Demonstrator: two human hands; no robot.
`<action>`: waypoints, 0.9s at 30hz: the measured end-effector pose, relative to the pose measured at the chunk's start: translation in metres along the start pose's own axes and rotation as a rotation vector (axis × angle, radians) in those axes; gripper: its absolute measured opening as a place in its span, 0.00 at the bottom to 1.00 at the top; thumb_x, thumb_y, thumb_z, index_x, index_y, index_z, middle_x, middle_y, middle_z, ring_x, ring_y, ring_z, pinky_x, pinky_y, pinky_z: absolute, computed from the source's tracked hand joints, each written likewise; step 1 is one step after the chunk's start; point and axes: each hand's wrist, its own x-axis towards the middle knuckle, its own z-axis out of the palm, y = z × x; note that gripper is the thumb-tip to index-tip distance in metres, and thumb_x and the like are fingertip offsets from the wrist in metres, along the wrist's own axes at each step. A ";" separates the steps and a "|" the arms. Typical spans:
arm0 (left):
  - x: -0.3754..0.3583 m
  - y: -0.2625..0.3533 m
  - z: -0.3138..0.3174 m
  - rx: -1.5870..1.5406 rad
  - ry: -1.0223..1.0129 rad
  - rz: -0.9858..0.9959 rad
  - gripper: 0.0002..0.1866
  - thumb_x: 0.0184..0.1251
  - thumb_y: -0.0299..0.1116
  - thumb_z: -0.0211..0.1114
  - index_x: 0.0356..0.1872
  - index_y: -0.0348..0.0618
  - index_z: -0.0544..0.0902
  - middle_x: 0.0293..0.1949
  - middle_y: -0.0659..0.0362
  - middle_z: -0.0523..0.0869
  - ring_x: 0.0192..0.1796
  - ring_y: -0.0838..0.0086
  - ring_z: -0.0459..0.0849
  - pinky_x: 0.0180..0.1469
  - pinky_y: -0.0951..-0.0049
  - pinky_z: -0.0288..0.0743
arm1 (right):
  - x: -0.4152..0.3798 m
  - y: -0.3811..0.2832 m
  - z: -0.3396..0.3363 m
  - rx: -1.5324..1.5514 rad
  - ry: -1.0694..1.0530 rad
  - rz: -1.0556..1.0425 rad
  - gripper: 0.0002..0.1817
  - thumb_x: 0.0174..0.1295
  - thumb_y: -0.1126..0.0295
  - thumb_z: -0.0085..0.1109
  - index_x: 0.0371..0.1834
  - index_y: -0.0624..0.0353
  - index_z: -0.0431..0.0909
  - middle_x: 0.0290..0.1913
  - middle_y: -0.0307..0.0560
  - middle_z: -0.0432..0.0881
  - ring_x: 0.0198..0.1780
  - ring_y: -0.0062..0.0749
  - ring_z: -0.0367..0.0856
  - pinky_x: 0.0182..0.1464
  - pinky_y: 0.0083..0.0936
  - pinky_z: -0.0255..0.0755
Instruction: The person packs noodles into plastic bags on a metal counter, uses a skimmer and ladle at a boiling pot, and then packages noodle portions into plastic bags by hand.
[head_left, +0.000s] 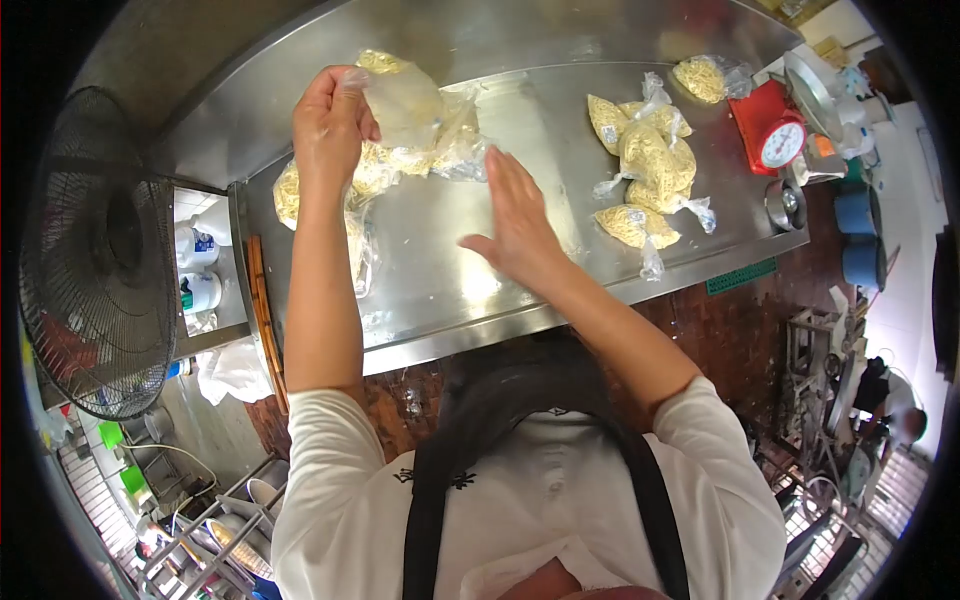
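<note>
My left hand [332,118] is raised over the far left part of the steel worktop [440,270] and its fingers are closed on the top edge of a clear plastic bag [405,100]. The bag hangs from my fingers and looks mostly empty and puffed, with some yellow noodles near its upper corner; how much is inside I cannot tell. Its long axis goes from my fingers toward the right and slightly down, and its mouth is at my fingers.

Under and behind this bag there is a big loose heap of noodles [370,175] lying in crumpled plastic on the worktop, going down to the left edge.

My right hand [520,222] is flat and wide, with the fingers stretched together and pointing away from me. It holds nothing and is just beside the heap, over the bare middle of the worktop.

On the right side, well apart, several small tied bags of noodles [650,160] lie in a group, each one filled. Next to them stands a red scale [772,128].
</note>
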 end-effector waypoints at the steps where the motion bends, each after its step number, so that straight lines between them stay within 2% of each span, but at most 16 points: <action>1: -0.019 0.017 0.004 -0.009 -0.024 -0.048 0.10 0.76 0.35 0.58 0.40 0.36 0.79 0.18 0.65 0.71 0.18 0.81 0.67 0.24 0.76 0.69 | 0.008 -0.008 0.013 0.008 0.061 0.032 0.54 0.51 0.65 0.73 0.76 0.73 0.48 0.70 0.67 0.64 0.71 0.59 0.61 0.71 0.47 0.56; 3: -0.042 0.035 0.004 -0.031 -0.069 -0.136 0.11 0.75 0.36 0.60 0.40 0.37 0.79 0.17 0.65 0.71 0.18 0.82 0.68 0.24 0.77 0.69 | 0.019 -0.015 0.036 0.019 0.187 0.085 0.55 0.52 0.63 0.73 0.76 0.74 0.45 0.70 0.68 0.64 0.70 0.60 0.63 0.69 0.50 0.57; 6: -0.052 -0.023 -0.022 0.162 -0.255 -0.220 0.14 0.74 0.39 0.62 0.45 0.37 0.81 0.23 0.63 0.78 0.23 0.81 0.75 0.30 0.77 0.74 | 0.006 0.022 0.064 0.144 0.202 0.270 0.43 0.55 0.65 0.72 0.71 0.67 0.60 0.58 0.64 0.76 0.59 0.58 0.73 0.60 0.43 0.68; 8: -0.063 -0.094 -0.035 0.262 -0.322 -0.378 0.20 0.70 0.40 0.66 0.58 0.41 0.79 0.41 0.57 0.84 0.42 0.73 0.82 0.44 0.71 0.79 | -0.011 0.058 0.066 0.246 -0.165 0.452 0.29 0.58 0.68 0.69 0.61 0.65 0.71 0.49 0.57 0.81 0.54 0.56 0.77 0.55 0.42 0.70; 9: -0.081 -0.115 -0.040 0.399 -0.396 -0.311 0.25 0.68 0.40 0.68 0.63 0.43 0.76 0.50 0.54 0.81 0.51 0.68 0.79 0.51 0.67 0.77 | -0.017 0.067 0.066 0.295 -0.346 0.541 0.22 0.59 0.69 0.68 0.56 0.64 0.76 0.45 0.54 0.83 0.51 0.55 0.78 0.53 0.41 0.71; 10: -0.095 -0.136 -0.042 0.535 -0.467 -0.228 0.30 0.66 0.40 0.70 0.68 0.46 0.73 0.59 0.51 0.78 0.60 0.64 0.75 0.58 0.63 0.75 | -0.012 0.056 0.060 0.310 -0.304 0.505 0.16 0.60 0.70 0.67 0.50 0.63 0.78 0.42 0.51 0.84 0.51 0.54 0.79 0.52 0.40 0.71; 12: -0.122 -0.188 -0.026 0.574 -0.472 0.067 0.33 0.64 0.40 0.71 0.69 0.48 0.71 0.63 0.50 0.75 0.63 0.59 0.72 0.60 0.60 0.73 | -0.005 0.014 0.029 0.342 -0.237 0.446 0.06 0.62 0.73 0.64 0.39 0.62 0.81 0.37 0.47 0.85 0.49 0.53 0.79 0.50 0.37 0.71; 14: -0.128 -0.220 0.005 0.650 -0.522 0.341 0.31 0.65 0.40 0.70 0.68 0.48 0.72 0.63 0.50 0.75 0.63 0.57 0.72 0.61 0.60 0.72 | 0.008 -0.005 -0.009 0.377 -0.213 0.028 0.16 0.60 0.70 0.66 0.50 0.59 0.79 0.45 0.49 0.84 0.56 0.51 0.77 0.57 0.40 0.69; 15: -0.124 -0.222 0.017 0.578 -0.544 0.261 0.28 0.66 0.40 0.69 0.66 0.47 0.73 0.61 0.50 0.76 0.62 0.58 0.73 0.60 0.60 0.72 | 0.007 -0.008 -0.021 0.390 -0.200 -0.182 0.21 0.59 0.68 0.67 0.56 0.57 0.78 0.49 0.51 0.83 0.60 0.50 0.75 0.60 0.41 0.68; 16: -0.120 -0.224 0.029 0.507 -0.560 0.180 0.26 0.68 0.39 0.68 0.64 0.46 0.74 0.60 0.51 0.77 0.61 0.59 0.74 0.58 0.61 0.72 | -0.001 -0.010 -0.023 0.398 -0.028 -0.054 0.26 0.59 0.69 0.68 0.61 0.58 0.73 0.54 0.52 0.81 0.62 0.50 0.74 0.62 0.41 0.67; 18: -0.107 -0.214 0.047 0.107 -0.525 -0.390 0.19 0.70 0.37 0.65 0.58 0.43 0.76 0.57 0.51 0.78 0.58 0.61 0.76 0.54 0.63 0.73 | -0.024 -0.002 -0.018 0.402 0.311 0.188 0.36 0.57 0.70 0.69 0.70 0.60 0.64 0.64 0.54 0.75 0.67 0.51 0.71 0.66 0.40 0.66; 19: -0.104 -0.236 0.054 0.110 -0.478 -0.419 0.12 0.72 0.34 0.60 0.51 0.41 0.75 0.52 0.53 0.79 0.53 0.67 0.77 0.47 0.66 0.73 | -0.047 0.027 0.001 0.264 0.231 0.321 0.51 0.54 0.66 0.73 0.77 0.64 0.49 0.72 0.54 0.66 0.71 0.52 0.66 0.70 0.41 0.62; 22: -0.113 -0.214 0.078 -0.296 -0.215 -0.736 0.28 0.68 0.29 0.64 0.67 0.40 0.67 0.62 0.54 0.74 0.59 0.71 0.73 0.56 0.67 0.72 | -0.085 0.065 0.065 0.098 0.026 0.363 0.42 0.54 0.67 0.71 0.72 0.62 0.61 0.67 0.57 0.71 0.69 0.55 0.69 0.69 0.42 0.64; 25: -0.127 -0.155 0.074 -0.508 -0.400 -0.580 0.27 0.65 0.33 0.68 0.63 0.38 0.69 0.55 0.50 0.77 0.57 0.66 0.77 0.55 0.62 0.74 | -0.066 0.078 0.094 0.152 0.009 0.333 0.31 0.55 0.68 0.67 0.64 0.61 0.73 0.61 0.61 0.77 0.63 0.57 0.74 0.64 0.40 0.69; 27: -0.126 -0.155 0.036 -0.112 -0.497 -0.269 0.37 0.62 0.31 0.69 0.70 0.41 0.61 0.63 0.51 0.71 0.66 0.63 0.70 0.67 0.60 0.65 | -0.047 0.080 0.074 0.163 -0.248 0.498 0.24 0.56 0.71 0.63 0.58 0.60 0.77 0.56 0.63 0.80 0.57 0.57 0.77 0.60 0.39 0.72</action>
